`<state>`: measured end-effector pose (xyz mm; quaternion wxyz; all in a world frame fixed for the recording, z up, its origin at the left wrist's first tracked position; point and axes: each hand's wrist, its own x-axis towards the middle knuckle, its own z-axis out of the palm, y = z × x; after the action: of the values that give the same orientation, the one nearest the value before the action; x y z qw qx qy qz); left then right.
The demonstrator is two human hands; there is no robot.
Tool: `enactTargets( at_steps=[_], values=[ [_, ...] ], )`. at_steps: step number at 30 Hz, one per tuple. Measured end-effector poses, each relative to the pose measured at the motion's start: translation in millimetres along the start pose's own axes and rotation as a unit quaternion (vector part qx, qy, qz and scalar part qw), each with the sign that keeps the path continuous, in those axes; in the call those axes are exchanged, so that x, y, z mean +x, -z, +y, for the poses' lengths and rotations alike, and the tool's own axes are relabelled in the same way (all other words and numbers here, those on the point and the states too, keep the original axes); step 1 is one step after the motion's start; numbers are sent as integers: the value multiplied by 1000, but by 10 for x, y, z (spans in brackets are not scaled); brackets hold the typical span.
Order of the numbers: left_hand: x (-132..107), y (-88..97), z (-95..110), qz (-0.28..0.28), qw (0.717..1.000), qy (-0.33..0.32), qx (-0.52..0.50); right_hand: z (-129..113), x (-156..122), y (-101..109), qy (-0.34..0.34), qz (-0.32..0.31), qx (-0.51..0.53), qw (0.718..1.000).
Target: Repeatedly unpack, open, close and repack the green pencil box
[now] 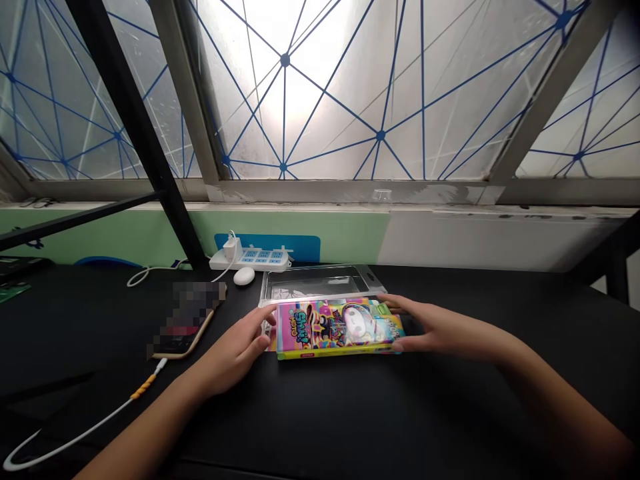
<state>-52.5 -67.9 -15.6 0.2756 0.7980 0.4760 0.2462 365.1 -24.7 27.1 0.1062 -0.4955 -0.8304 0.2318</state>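
A flat, brightly coloured box (340,327) with cartoon pictures lies on the black table (320,413), its yellow-green edge facing me. At its left end, my left hand (243,347) is curled, fingertips at the far corner and thumb at the near side. My right hand (430,323) grasps the right end, with its thumb on the near edge and fingers over the far one. Just behind the box sits a clear plastic tray (320,283), partly hidden by it. Some printed paper or card peeks out beside the box's left end.
A phone (193,323) with a white charging cable (95,430) lies left of my hands. Farther back are a white power strip (263,258) and a white rounded object (244,276). A black metal post (135,133) rises at left, before the windows.
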Motion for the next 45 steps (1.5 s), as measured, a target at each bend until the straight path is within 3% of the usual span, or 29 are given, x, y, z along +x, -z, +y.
enactTargets(
  at_steps=[6, 13, 16, 19, 23, 28, 35, 39, 45],
  values=[
    [-18, -45, 52, -5, 992, 51, 111, 8, 43, -86, -43, 1, -46, 998],
    [-75, -214, 50, 92, 979, -54, 172, -58, 29, -4, -2, 30, -19, 999],
    [-64, -232, 123, 160, 970, -95, 159, -36, 57, 54, 3, 54, 14, 998],
    [89, -132, 248, 261, 943, -134, 160, -19, 191, 94, 24, 82, 93, 992],
    [500, 94, 322, 316, 925, -89, 190, 39, 564, 75, 51, 153, 229, 960],
    [836, 116, 142, 280, 947, -5, 160, 211, 997, -123, 40, 194, 300, 933],
    [761, -26, -136, 186, 968, 19, 165, 348, 1045, -429, 19, 159, 269, 950],
    [762, 22, -138, 158, 965, 22, 207, 378, 1031, -427, 22, 139, 218, 966],
    [753, 64, -114, 101, 945, 12, 310, 317, 1043, -480, 21, 165, 11, 986]
  ],
)
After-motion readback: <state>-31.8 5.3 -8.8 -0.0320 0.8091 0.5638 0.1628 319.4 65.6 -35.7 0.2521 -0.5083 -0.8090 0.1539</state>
